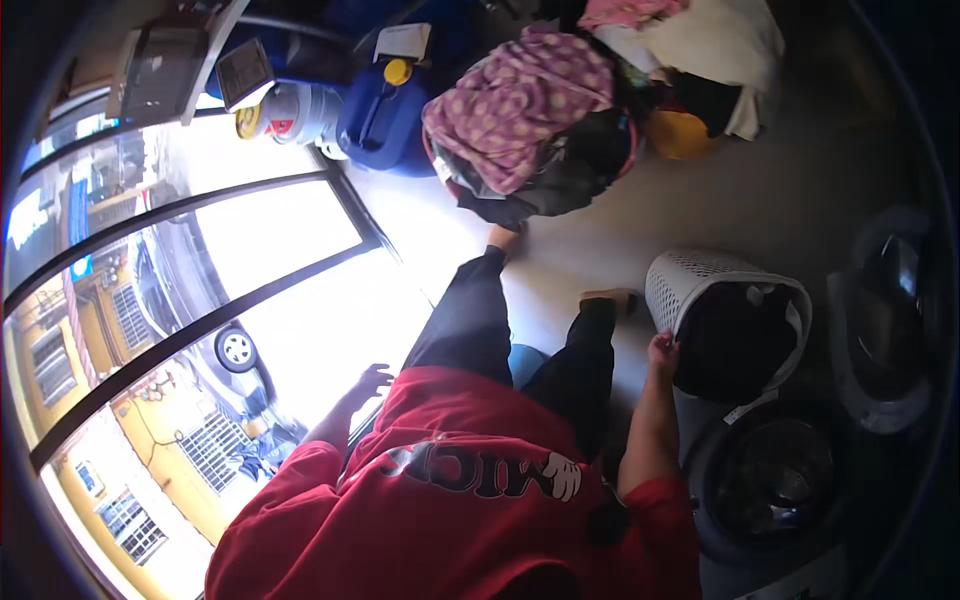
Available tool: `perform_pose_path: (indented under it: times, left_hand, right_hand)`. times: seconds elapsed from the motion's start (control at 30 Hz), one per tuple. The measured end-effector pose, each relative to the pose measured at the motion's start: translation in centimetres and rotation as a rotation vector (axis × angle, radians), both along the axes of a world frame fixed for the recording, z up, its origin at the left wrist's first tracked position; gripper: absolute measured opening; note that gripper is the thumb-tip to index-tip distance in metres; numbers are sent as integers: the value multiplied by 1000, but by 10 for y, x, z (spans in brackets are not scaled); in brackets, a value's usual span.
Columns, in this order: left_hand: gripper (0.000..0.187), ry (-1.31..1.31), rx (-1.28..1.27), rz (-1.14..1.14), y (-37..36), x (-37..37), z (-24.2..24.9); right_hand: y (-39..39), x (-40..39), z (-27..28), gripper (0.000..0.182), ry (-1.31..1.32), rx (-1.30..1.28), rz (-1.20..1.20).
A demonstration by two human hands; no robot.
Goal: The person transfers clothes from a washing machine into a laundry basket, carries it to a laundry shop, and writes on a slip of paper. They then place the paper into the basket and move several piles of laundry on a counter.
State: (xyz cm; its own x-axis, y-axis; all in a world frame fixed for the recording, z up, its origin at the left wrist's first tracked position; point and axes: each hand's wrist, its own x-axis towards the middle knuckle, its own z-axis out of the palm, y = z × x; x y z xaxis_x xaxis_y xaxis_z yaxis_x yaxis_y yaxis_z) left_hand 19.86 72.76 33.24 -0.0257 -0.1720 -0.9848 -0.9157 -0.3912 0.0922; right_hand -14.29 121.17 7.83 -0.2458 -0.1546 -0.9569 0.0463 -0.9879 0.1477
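Observation:
My right hand (662, 350) is closed on the rim of a white perforated laundry basket (680, 285). The basket is tipped, with its mouth facing me and dark cloth (735, 340) inside. Just beyond it is a front-loading washing machine (775, 470), and a round machine door (885, 320) stands out at the far right. On the other side, my left hand (372, 382) hangs beside my red shirt near the bright window, fingers apart and holding nothing.
Ahead of my foot is a tub heaped with a purple dotted cloth (525, 105) and dark laundry. White and pink cloths (710, 45) lie in a pile at the upper right. A blue jug (380, 120) with a yellow cap stands by the framed window (200, 320).

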Motion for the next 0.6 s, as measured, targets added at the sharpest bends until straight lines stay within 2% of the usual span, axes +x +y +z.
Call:
perform_pose_path:
  times: [0.1, 0.17, 0.2, 0.23, 0.27, 0.33, 0.37, 0.4, 0.43, 0.5, 0.53, 0.57, 0.6]
  left_hand:
    - [37, -65, 14, -77, -62, 14, -9]
    - [33, -156, -112, -482, -113, -14, -3]
    - [33, -232, -199, -818, -147, -16, -6]
    - [36, -136, -251, -856, -157, -17, -4]
    - [38, -326, -248, -924, -181, -21, -1]
    - [40, -443, -471, -1156, -231, -28, 17]
    - [41, -503, -494, -1258, -252, -24, 27]
    - [41, -660, -426, -1356, -263, -36, 42]
    - [40, -701, -406, -1438, -279, -21, 46]
    - [38, -773, -386, -1527, -295, 5, 57]
    - [40, -837, -341, -1606, -299, 17, 63]
    - [42, -865, -295, -1669, -307, 37, 64]
    - [44, -848, -322, -1761, -313, 60, 64]
  right_hand:
    - [-39, 22, -17, 41, 125, -17, 72]
    - [-60, 48, -23, 41, 258, -32, 92]
    - [-76, 53, -26, 41, 340, -43, 101]
    - [-87, 52, -24, 41, 345, -40, 93]
    - [-98, 48, -24, 39, 364, 21, 96]
    - [-134, 64, -15, 36, 378, 168, 56]
    - [-144, 77, -9, 35, 376, 259, 30]
    - [-154, 83, -9, 33, 266, 192, 3]
    - [-163, 93, -10, 31, 154, 117, -13]
    - [-183, 126, -21, 28, 413, 56, 6]
    - [-192, 140, -27, 28, 416, 65, -5]
    - [-202, 152, -35, 28, 538, -242, -16]
    - [-218, 164, -36, 28, 609, -387, -43]
